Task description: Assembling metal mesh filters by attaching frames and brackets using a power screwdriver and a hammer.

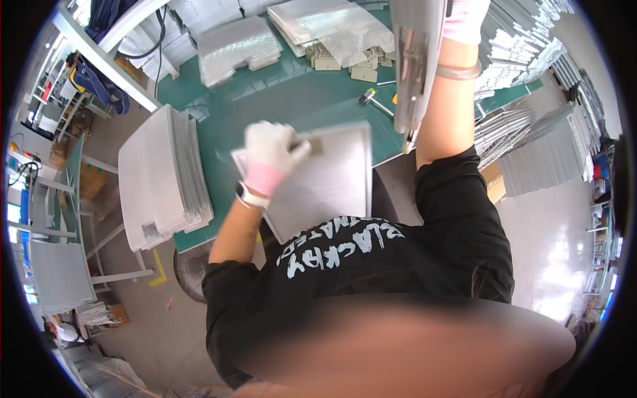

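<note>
Silver panel was at near edge of bench, judged unfinished (stacked sheets stood bench-left). Left hand curled over panel, right hand behind grey tool; either grip: could not tell.

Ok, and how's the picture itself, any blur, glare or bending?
Head view: fisheye distortion, the left panel stack looking curved and the corners black; head view: the gloved left hand slightly blurred, a smeared oval at the bottom; head view: bright glare on the floor at right.
</note>
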The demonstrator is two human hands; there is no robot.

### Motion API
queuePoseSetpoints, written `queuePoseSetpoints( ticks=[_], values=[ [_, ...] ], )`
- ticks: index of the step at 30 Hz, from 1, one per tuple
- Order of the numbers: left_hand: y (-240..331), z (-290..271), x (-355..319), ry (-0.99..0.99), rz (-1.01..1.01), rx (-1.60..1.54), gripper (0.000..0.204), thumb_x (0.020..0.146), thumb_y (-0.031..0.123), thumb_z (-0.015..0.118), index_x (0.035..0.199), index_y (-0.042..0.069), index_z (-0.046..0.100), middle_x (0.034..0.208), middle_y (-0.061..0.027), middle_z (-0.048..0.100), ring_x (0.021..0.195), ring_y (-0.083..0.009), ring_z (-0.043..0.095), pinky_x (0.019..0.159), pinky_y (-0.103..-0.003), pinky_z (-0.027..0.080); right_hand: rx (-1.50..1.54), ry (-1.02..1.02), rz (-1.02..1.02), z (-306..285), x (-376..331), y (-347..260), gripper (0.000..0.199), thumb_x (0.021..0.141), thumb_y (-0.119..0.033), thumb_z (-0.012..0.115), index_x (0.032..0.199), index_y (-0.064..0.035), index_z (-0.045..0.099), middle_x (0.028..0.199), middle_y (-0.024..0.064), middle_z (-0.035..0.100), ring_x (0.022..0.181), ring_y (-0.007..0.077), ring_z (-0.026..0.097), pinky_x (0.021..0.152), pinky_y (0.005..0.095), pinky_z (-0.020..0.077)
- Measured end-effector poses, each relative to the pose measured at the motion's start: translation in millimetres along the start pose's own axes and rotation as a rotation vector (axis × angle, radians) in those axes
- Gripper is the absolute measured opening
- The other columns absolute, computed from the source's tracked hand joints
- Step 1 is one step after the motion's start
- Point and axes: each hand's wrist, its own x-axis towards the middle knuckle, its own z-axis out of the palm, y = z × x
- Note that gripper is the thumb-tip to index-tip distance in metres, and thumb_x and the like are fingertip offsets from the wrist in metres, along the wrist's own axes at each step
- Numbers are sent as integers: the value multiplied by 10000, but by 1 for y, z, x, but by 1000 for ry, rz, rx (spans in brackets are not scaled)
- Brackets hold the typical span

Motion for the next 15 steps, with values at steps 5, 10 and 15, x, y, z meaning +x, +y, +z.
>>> queuePoseSetpoints(
  ticks=[5,10,15],
  values=[
    [42,6,-54,124,-4,-84,266,650,300,798,744,105,644,728,-52,584,796,-274,562,985,-528,386,737,-30,633,-6,-46,6,271,992,-225,598,1192,-42,609,963,48,670,754,124,642,679,238,541],
    [62,-12,-64,121,-59,-149,299,671,326,780,894,139,709,780,-37,631,748,-266,593,795,-470,437,478,-599,190,-41,-99,89,347,962,-296,644,1164,-71,474,854,72,551,670,143,560,575,252,453],
    [61,-13,-71,77,-55,-203,319,690,327,761,969,175,732,767,7,652,676,-227,619,596,-411,370,-158,0,596,4,-138,38,454,939,-319,679,1220,-72,420,849,86,516,657,154,556,560,263,453]
  ],
)
